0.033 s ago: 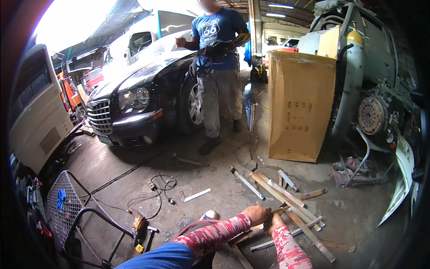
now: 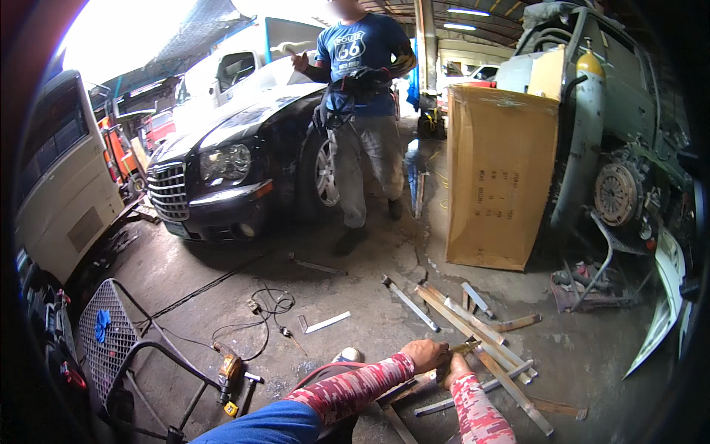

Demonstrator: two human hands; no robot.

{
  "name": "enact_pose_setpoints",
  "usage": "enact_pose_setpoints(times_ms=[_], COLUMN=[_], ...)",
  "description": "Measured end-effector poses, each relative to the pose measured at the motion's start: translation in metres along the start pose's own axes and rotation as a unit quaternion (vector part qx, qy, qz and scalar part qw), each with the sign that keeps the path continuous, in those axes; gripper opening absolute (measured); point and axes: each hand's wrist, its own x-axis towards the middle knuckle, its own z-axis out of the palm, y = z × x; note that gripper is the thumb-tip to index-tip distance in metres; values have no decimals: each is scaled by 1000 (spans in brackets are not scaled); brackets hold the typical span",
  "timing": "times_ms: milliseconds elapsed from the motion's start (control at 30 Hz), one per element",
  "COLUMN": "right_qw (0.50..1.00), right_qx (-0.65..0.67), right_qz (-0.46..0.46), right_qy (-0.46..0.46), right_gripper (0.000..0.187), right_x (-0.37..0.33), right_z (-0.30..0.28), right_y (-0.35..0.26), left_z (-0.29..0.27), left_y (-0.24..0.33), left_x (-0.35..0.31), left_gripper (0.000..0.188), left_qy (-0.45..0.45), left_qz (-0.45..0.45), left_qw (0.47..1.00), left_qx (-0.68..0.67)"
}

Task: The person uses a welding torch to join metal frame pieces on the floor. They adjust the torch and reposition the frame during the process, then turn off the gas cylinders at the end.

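My left hand (image 2: 425, 356) and my right hand (image 2: 456, 370) are close together low in the view, right of the middle. Both have their fingers curled in around a small brass-coloured piece (image 2: 466, 346), whose tip shows past the fingers. Its kind cannot be made out, and the fingers hide most of it. Just beyond and below the hands, several metal bars (image 2: 510, 385) lie crossed on the floor, some rusty brown, others grey. A red hose (image 2: 319, 372) runs along my left forearm, beside the toe of a shoe (image 2: 347, 356).
To the left lie a yellow drill (image 2: 230, 370), a hammer (image 2: 249, 390), a black cable (image 2: 264, 314) and an L-shaped square (image 2: 325, 323). A mesh-backed metal chair (image 2: 111, 340) stands further left. A person (image 2: 362, 96) stands ahead beside a dark car (image 2: 222, 177); a tall cardboard box (image 2: 499, 177) is at right.
The standing person's raised hand has shifted slightly, its fingers now more extended. The whole view has tilted a little. My hands stay in the same grip.
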Motion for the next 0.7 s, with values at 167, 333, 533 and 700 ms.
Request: enact_pose_setpoints(times_ms=[167, 333, 533, 700], right_qw=[997, 998, 992, 996], right_qx=[26, 9, -11, -27], right_qz=[49, 3, 68, -12], right_qy=[-48, -61, -110, -83], right_gripper=[11, 16, 22, 24], right_x=[3, -6, -15, -9], right_z=[14, 19, 22, 33], right_y=[-6, -4, -18, -18], left_z=[-26, -17, -10, 7], left_y=[2, -3, -23, -27], left_x=[-14, -20, -20, -5], left_gripper=[33, 31, 23, 27], left_qy=[35, 48, 48, 141], left_qz=[-14, 17, 76, 119], left_qw=[999, 999, 991, 976], left_qx=[32, -2, -97, -114])
